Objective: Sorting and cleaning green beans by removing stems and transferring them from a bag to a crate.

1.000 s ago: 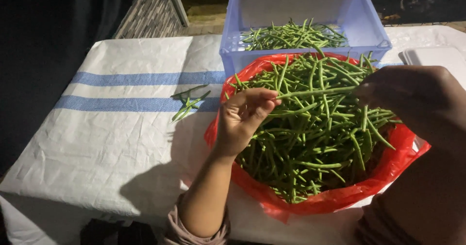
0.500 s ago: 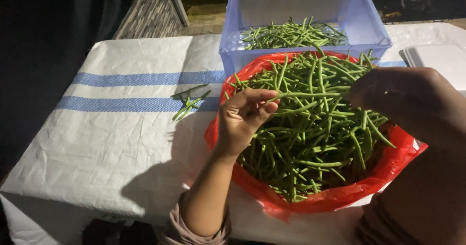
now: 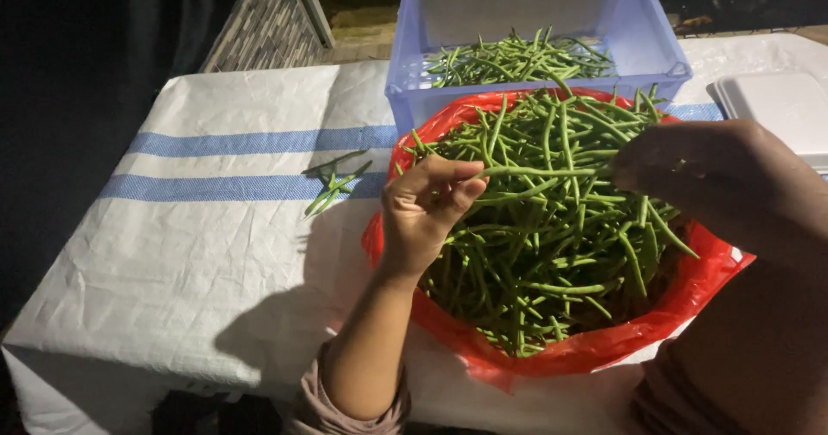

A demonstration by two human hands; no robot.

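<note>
Green bean [image 3: 539, 172], a single long pod, held level above the heap: my left hand [image 3: 424, 215] pinches one end between thumb and fingertips [image 3: 457, 169], closed narrow on it, while my right hand [image 3: 716, 181] takes the other end; the grip of the right fingers is turned away from view, so I cannot tell how tightly they close. Long axis of the pod runs left to right, almost horizontal, spanning the gap between my two hands. Directly beneath lies the pile of green beans [image 3: 552, 262], piled criss-cross in a red plastic bag [image 3: 552, 353] whose rim is rolled open into a shallow bowl shape. Just behind the bag stands a pale blue rectangular plastic crate [image 3: 634, 30] with a thinner layer of beans [image 3: 517, 60] on its floor. Right of the crate, a white flat container [image 3: 776, 107] with rounded corners. Left of the bag, a few loose bean trimmings [image 3: 332, 185] lie well apart from the heap. Surface: a white woven sack cloth [image 3: 216, 254] with two blue stripes, creased, spread over a table. Beyond it, a grey wicker panel [image 3: 272, 21] and dark, unlit surroundings
</note>
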